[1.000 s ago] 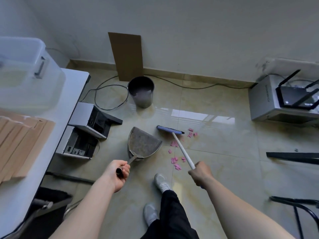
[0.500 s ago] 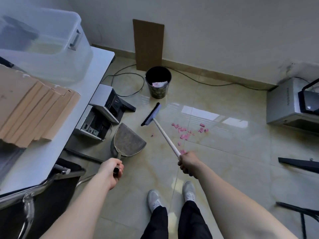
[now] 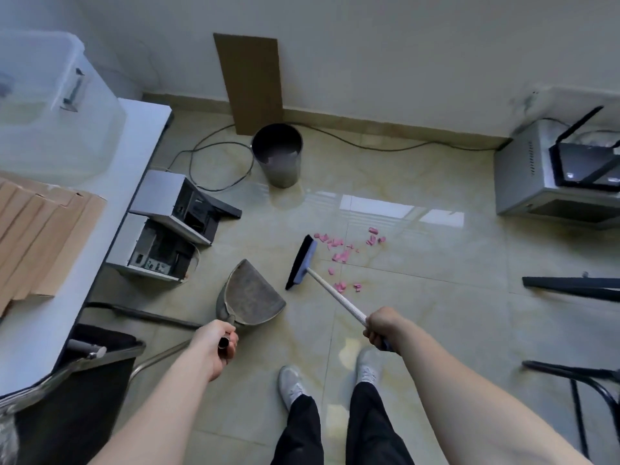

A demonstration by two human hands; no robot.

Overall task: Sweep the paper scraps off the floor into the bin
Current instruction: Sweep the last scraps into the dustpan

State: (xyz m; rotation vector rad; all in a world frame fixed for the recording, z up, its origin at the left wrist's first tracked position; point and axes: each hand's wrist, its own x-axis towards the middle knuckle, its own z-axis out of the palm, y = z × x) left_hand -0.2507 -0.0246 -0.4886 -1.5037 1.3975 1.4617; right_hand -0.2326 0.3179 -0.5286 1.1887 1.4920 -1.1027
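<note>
On the glossy beige tiled floor (image 3: 436, 330), the small pink paper scraps (image 3: 342, 255) lie scattered straight ahead of the right hand (image 3: 382, 327). Most are well apart from it, and the nearest few lie just beside the shaft it holds. That hand's fingers are wrapped tight round the white ribbed handle of a broom (image 3: 301, 263) with a blue back and black bristles. The broom head stands on the tiles to the left of the scraps, its long side running away from the person, between the scraps and the dustpan.

The left hand (image 3: 214, 344) is closed round the metal tube handle of a grey, dusty dustpan (image 3: 250, 293). It rests on the floor just ahead of that hand, its open edge turned to the right. The near end of the broom head sits just beside that edge; whether they touch cannot be told.

A dark round metal bin (image 3: 277, 156) stands farther off by the wall, in front of a brown cardboard sheet (image 3: 250, 82) leaning there. It is well apart from the scraps and from both hands. Something pale lies inside it, too blurred to name.

A second ago the broom head lay crosswise at the far edge of the scraps. Half a second ago it was turned lengthwise on their left, well ahead of the dustpan; now it stands close to the pan. Both hands keep the same grips.
</note>
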